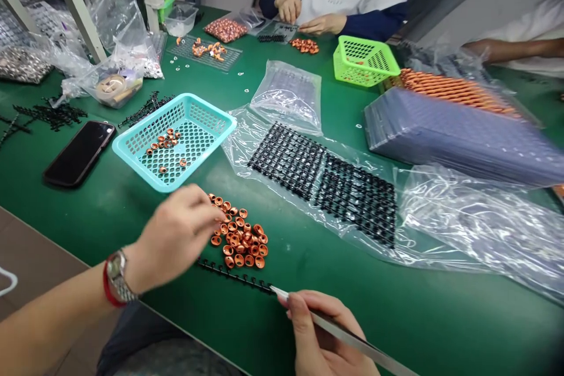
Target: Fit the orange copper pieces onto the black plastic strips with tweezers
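My left hand (pixel 171 241), wearing a watch and a red band, is over the near-left side of a pile of small copper-coloured cup-shaped pieces (pixel 247 241). Its fingers are pinched together at the pieces; what they hold, if anything, is hidden. Metal tweezers (pixel 339 332) are gripped in my right hand (pixel 326 329), their pale tip at the right end of a thin black toothed strip (pixel 238 275). That strip lies on the green table just in front of the pile, its left end partly behind my left hand.
Beyond the pile are a light-blue basket (pixel 176 182) holding a few copper pieces and rows of black strips (pixel 321 182) on plastic film. A phone (pixel 80 154) lies left. Stacked clear trays (pixel 458 135) and a green basket (pixel 365 61) stand right. A co-worker's hands (pixel 308 17) work opposite.
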`<control>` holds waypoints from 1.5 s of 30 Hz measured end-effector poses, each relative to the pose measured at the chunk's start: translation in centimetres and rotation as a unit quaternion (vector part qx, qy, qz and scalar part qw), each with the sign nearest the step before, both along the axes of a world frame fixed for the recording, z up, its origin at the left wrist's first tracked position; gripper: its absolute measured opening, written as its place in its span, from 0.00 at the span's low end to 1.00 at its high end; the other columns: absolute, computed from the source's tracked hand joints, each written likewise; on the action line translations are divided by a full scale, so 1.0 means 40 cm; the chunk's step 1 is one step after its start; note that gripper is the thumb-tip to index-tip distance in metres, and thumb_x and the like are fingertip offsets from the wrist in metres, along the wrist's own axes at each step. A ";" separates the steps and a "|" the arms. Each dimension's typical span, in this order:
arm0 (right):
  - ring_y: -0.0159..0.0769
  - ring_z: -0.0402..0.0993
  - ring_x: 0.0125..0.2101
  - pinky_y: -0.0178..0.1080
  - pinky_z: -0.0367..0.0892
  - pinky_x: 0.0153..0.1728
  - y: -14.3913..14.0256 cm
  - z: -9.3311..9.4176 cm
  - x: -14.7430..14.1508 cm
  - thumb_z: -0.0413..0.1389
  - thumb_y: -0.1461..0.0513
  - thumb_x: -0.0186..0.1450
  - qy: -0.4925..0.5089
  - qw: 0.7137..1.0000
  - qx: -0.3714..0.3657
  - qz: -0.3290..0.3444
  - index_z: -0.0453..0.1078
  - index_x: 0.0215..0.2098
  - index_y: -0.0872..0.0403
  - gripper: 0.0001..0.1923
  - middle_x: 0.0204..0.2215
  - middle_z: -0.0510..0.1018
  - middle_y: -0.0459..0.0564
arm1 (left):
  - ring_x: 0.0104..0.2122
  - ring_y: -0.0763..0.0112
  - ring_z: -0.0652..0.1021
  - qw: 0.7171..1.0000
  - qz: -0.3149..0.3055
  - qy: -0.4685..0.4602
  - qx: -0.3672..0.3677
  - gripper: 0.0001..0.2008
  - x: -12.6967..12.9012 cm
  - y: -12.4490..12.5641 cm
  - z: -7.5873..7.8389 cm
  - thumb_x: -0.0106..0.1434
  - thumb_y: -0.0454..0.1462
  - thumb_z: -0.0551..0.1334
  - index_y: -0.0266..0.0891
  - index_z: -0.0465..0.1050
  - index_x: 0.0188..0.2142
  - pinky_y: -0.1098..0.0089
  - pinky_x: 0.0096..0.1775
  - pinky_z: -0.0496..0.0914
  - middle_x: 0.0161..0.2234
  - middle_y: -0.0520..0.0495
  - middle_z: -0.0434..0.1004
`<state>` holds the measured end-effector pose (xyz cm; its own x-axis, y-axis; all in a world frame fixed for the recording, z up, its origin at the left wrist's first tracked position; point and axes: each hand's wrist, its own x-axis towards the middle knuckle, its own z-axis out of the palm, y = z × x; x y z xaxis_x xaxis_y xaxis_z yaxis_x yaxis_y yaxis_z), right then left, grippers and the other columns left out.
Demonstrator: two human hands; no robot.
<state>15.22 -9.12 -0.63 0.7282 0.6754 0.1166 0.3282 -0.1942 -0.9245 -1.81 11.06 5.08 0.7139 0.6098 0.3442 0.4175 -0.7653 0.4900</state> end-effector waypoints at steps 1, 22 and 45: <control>0.36 0.81 0.25 0.33 0.76 0.25 0.002 -0.002 0.001 0.65 0.51 0.69 -0.004 1.000 -0.008 0.000 0.76 0.33 0.52 0.14 0.28 0.82 0.49 | 0.37 0.67 0.79 0.997 -0.061 0.036 -0.022 0.10 0.011 -0.030 -0.013 0.72 0.29 0.61 0.38 0.82 0.38 0.69 0.41 0.76 0.36 0.47 0.77; 0.35 0.82 0.27 0.32 0.74 0.27 0.000 -0.030 0.004 0.62 0.51 0.72 -0.036 0.999 -0.026 0.006 0.75 0.34 0.52 0.15 0.29 0.81 0.48 | 0.35 0.63 0.78 0.973 -0.173 0.153 0.010 0.11 0.024 -0.073 -0.055 0.72 0.23 0.57 0.36 0.75 0.38 0.66 0.37 0.72 0.38 0.46 0.77; 0.30 0.77 0.26 0.32 0.75 0.27 0.010 -0.028 0.004 0.62 0.61 0.72 -0.029 0.995 0.067 0.074 0.76 0.36 0.49 0.05 0.34 0.79 0.46 | 0.35 0.63 0.76 0.975 -0.180 0.104 0.075 0.14 -0.020 -0.134 -0.091 0.76 0.27 0.53 0.36 0.77 0.42 0.64 0.40 0.76 0.38 0.44 0.79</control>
<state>15.38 -8.74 -1.75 0.6121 0.7497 0.2515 0.3971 -0.0164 -0.9176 -2.63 5.71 1.45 0.9364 0.2610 0.2346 0.1873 -0.9370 0.2950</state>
